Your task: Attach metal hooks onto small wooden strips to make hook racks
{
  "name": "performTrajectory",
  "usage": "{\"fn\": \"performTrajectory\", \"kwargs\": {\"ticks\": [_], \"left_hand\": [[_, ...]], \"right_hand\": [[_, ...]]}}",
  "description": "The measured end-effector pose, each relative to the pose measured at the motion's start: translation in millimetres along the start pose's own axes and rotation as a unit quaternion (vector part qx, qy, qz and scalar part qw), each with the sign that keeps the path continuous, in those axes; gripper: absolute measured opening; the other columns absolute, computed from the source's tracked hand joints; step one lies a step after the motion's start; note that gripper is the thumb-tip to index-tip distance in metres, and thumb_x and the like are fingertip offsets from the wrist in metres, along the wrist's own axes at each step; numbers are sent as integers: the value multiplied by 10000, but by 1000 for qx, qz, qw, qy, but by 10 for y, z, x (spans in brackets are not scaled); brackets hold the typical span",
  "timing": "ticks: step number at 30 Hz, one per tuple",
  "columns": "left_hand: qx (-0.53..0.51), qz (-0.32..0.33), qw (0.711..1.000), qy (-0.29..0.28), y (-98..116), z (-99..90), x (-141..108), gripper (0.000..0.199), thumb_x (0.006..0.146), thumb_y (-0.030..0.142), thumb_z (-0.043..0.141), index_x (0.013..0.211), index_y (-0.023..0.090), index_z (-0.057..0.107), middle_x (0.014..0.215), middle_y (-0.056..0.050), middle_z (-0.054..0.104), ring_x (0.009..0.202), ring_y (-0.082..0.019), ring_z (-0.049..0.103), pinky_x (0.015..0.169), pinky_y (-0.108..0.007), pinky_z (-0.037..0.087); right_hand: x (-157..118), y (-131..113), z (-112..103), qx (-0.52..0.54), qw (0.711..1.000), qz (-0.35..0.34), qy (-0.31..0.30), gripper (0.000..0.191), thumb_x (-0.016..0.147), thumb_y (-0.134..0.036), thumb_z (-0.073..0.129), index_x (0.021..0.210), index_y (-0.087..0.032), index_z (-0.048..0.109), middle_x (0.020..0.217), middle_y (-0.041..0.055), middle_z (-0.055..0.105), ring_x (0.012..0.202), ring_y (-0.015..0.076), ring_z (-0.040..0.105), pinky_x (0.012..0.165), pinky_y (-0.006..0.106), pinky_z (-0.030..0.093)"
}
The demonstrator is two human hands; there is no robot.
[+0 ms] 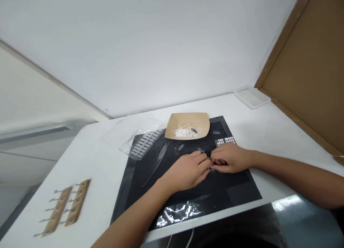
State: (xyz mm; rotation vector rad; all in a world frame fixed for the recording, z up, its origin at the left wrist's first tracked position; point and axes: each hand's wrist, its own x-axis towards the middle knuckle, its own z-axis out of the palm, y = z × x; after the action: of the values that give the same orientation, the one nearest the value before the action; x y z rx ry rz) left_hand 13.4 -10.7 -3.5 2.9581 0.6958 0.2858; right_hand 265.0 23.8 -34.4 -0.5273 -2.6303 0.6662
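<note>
Over the black mat (188, 190), my left hand (189, 170) and my right hand (228, 157) meet with their fingertips together. Both have curled, closed fingers, and whatever lies between the fingertips is too small and hidden to name. A small clear piece (212, 170) shows just beneath the fingertips. Another clear piece (200, 150) lies right behind my left fingers, and one more (181, 147) rests farther left. Behind my right hand is a sheet of white oval stickers (225, 140), partly covered by that hand.
A cardboard tray (201, 128) with white bits and sticks stands behind the hands. To its left lies a clear case (145, 144) of white pieces, near a dark curved strip (156, 167). Wooden strips with metal clips (77, 203) are at the left. A plastic lid (252, 98) sits back right.
</note>
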Motion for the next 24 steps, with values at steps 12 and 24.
{"fn": "performTrajectory", "kwargs": {"ticks": [12,24], "left_hand": [[-3,-6,1000,1,11,-9,6,106,1058,242,527,1037,173,605,994,-72,669,883,-215,619,787,-342,540],[-9,-20,1000,-14,13,7,15,135,1072,275,514,1059,169,596,1018,-77,666,911,-230,634,812,-358,542]], "right_hand": [[-6,-2,-11,-1,1000,13,-7,270,1007,-345,637,795,-203,547,709,-44,575,652,110,512,618,237,322],[7,-18,-56,4,1000,23,-12,287,1009,-348,635,785,-202,531,700,-45,553,634,107,490,610,239,310]]}}
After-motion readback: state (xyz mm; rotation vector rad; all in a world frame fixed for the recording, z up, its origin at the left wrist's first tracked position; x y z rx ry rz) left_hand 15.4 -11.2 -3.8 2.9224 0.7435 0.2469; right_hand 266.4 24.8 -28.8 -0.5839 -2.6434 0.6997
